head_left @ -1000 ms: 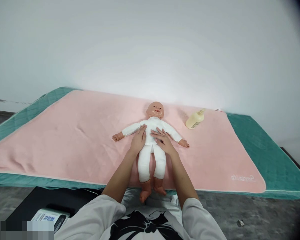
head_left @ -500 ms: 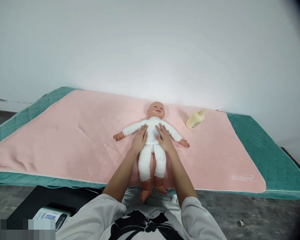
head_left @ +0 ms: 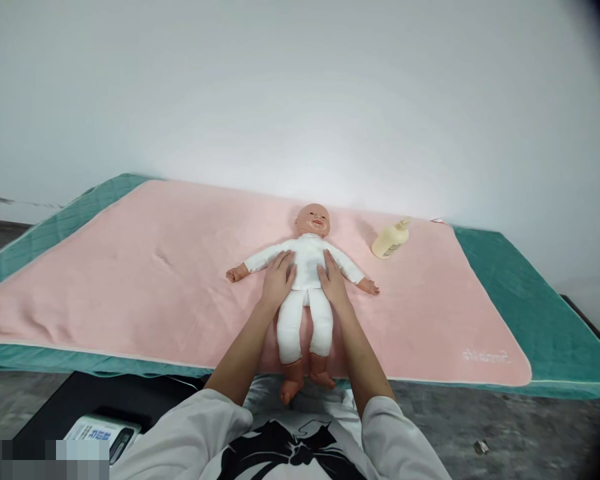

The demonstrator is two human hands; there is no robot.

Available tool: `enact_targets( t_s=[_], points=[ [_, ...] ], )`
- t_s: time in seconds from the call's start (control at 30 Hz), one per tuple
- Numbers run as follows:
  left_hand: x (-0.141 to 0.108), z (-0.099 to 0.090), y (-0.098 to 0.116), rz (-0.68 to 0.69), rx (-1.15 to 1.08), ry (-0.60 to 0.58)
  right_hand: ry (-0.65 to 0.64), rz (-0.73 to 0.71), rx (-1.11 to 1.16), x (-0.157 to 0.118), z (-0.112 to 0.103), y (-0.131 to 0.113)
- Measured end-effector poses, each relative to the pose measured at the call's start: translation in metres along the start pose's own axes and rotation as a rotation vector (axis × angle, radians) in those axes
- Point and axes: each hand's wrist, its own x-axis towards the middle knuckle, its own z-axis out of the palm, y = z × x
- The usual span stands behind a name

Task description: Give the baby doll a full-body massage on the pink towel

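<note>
A baby doll [head_left: 307, 267] with a white cloth body lies on its back, arms spread and feet toward me. Its bare head is at the far end, and its feet reach past the near edge of the pink mat [head_left: 180, 280]. Against one side of the doll's torso rests my left hand [head_left: 279, 277], fingers stretched out along the cloth. My right hand [head_left: 333, 279] lies along the other side of the torso, also with extended fingers. Neither hand is wrapped round the doll.
To the right of the doll's head is a pale yellow pump bottle [head_left: 391, 239]. Beneath the mat is a green quilted mattress [head_left: 530, 300], set against a white wall [head_left: 300, 100]. A black surface at lower left carries a box [head_left: 97, 430]. Some small debris [head_left: 481, 447] lies on the grey floor.
My right hand has slid outward from the doll's chest to the side of its torso, and its fingers are closer together. My left hand has barely moved.
</note>
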Motion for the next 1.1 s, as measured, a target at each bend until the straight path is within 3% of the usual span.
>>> enact_targets(
  t_s=[0.13, 0.23, 0.37, 0.57, 0.87, 1.1],
  points=[
    [0.002, -0.005, 0.003, 0.108, -0.103, 0.028, -0.034, 0.005, -0.008, 0.0, -0.003, -0.001],
    [0.005, -0.007, 0.008, 0.217, -0.236, -0.085, 0.034, 0.075, 0.011, -0.001, -0.002, -0.001],
    [0.007, -0.004, 0.011, 0.266, -0.354, -0.284, 0.137, 0.163, 0.056, -0.002, 0.001, -0.002],
    [0.012, 0.0, 0.007, 0.281, -0.262, -0.376, 0.163, 0.161, 0.085, -0.001, 0.004, 0.0],
    [0.016, -0.006, 0.015, 0.178, -0.074, -0.471, 0.127, 0.16, 0.121, -0.003, 0.002, -0.001],
    [0.014, -0.004, 0.013, 0.056, 0.019, -0.413, 0.119, 0.164, 0.12, -0.003, 0.001, -0.004]
  ],
)
